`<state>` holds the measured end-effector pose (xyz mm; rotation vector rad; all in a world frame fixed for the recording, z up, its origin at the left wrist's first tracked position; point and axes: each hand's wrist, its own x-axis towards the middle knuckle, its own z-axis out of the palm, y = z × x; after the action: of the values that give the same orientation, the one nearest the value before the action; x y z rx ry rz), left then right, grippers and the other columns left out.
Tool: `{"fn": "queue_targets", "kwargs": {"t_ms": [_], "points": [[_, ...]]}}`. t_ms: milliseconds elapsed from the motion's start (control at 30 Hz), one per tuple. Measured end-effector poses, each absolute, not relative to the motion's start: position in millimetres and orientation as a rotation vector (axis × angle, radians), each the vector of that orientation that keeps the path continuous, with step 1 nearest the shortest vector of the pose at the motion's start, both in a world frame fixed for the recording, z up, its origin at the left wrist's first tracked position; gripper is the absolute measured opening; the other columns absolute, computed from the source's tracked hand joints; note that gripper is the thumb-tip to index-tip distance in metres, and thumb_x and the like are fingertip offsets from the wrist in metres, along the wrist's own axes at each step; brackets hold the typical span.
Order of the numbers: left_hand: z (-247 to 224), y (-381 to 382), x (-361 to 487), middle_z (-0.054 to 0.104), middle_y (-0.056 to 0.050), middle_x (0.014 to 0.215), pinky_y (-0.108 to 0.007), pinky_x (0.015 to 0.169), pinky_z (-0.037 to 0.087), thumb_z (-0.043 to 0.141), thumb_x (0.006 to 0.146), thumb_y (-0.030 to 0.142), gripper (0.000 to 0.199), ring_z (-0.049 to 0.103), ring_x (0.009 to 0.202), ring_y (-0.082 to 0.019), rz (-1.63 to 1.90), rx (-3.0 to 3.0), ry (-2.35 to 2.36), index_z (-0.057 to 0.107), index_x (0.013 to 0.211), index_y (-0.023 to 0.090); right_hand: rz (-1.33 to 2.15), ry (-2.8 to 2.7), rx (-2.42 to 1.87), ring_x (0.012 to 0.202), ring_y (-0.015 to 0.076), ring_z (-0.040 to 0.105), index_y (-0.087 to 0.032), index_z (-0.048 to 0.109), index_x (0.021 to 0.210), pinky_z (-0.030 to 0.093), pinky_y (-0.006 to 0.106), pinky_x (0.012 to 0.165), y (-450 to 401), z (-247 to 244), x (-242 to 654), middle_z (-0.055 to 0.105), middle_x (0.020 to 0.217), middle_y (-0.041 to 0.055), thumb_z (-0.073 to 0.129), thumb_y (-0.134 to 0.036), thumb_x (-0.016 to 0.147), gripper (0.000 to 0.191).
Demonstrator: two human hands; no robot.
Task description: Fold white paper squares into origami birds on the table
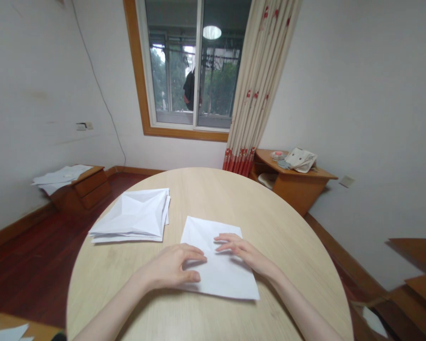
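Observation:
A white sheet of paper point(220, 277) with faint creases lies on the round wooden table point(284, 241) in front of me. My left hand point(179, 265) is over the sheet's left side, fingers spread and thumb apart. Over the upper right part of the sheet is my right hand point(237, 248), its fingers stretched out to the left. Neither hand grips the paper; whether the fingertips touch it I cannot tell. Farther left on the table sits a stack of creased white paper sheets point(137, 213).
A low wooden cabinet point(88, 187) with papers on it stands at the left wall. To the right, a corner desk point(294, 187) holds a cloth bag point(301, 160). Behind the table are a window point(193, 71) and a curtain point(257, 90). Wooden furniture point(419, 255) is at the lower right.

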<state>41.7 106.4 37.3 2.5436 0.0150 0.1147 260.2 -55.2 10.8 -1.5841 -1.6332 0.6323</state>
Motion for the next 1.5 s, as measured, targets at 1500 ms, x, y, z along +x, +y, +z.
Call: {"fn": "queue_targets", "kwargs": {"t_ms": [1500], "points": [[16, 88, 56, 0.033, -0.016, 0.148, -0.054, 0.113, 0.021, 0.063, 0.07, 0.069, 0.095, 0.03, 0.137, -0.035, -0.004, 2.715, 0.043, 0.035, 0.144, 0.017, 0.154, -1.883, -2.215, 0.129, 0.03, 0.042, -0.016, 0.053, 0.133, 0.035, 0.044, 0.108, -55, 5, 244, 0.046, 0.143, 0.0102, 0.048, -0.035, 0.093, 0.045]]}}
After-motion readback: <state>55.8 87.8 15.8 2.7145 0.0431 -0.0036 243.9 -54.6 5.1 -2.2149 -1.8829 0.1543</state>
